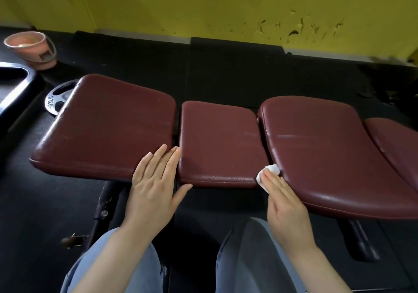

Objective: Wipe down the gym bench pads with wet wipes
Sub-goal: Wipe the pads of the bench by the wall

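Note:
A gym bench with dark red pads runs left to right in front of me: a wide left pad (101, 123), a smaller middle pad (219, 139), a large right pad (321, 148) and part of a fourth pad (393, 139) at the right edge. My left hand (156, 179) lies flat with straight fingers on the near right corner of the left pad. My right hand (282, 197) presses a white wet wipe (268, 173) with flat fingers into the gap between the middle and right pads, at their near edge. The right pad looks shiny.
A pink bucket (31, 48) stands on the black floor at the far left, with a metal weight plate (57, 98) beside the left pad. The yellow wall (226, 5) runs behind. The bench's black frame (101, 209) and my knees in blue jeans (248, 258) lie below.

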